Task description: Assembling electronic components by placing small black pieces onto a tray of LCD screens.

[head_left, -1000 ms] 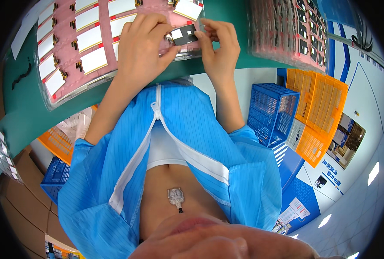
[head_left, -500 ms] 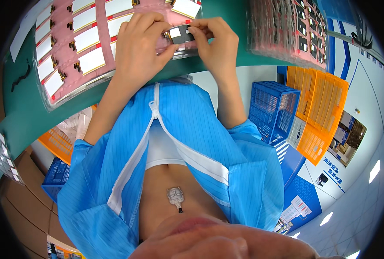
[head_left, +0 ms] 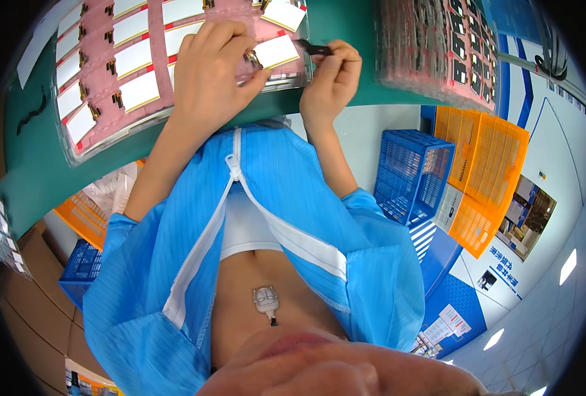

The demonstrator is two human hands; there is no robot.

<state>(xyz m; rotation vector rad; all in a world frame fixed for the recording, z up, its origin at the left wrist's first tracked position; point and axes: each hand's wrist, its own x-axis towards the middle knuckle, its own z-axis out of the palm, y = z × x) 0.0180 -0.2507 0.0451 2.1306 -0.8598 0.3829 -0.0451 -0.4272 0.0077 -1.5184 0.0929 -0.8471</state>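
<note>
A pink-lined clear plastic tray (head_left: 97, 41) holds rows of white rectangular panels with red tabs and small black-and-gold connectors. At its near right corner, my left hand (head_left: 210, 76) bends its fingers and thumb around the connector end of one white panel (head_left: 279, 51). My right hand (head_left: 332, 82), just off the tray's right edge, pinches a thin black strip (head_left: 314, 49) between thumb and forefinger. The strip's free end points left toward that panel's upper right corner; I cannot tell whether they touch. Above it another white panel (head_left: 283, 14) lies tilted.
Tall stacked trays (head_left: 411, 56) with black parts stand at the green table's (head_left: 355, 82) right. A loose black strip (head_left: 31, 116) and a white sheet (head_left: 40, 51) lie at left. Blue (head_left: 408, 175) and orange crates (head_left: 487, 148) stand beyond the table's right side; cardboard boxes (head_left: 32, 317) are lower left.
The dark film covering the panel has come off and its face now shows white. My right hand has moved slightly down, away from the panel, with the black strip. My left hand stays put.
</note>
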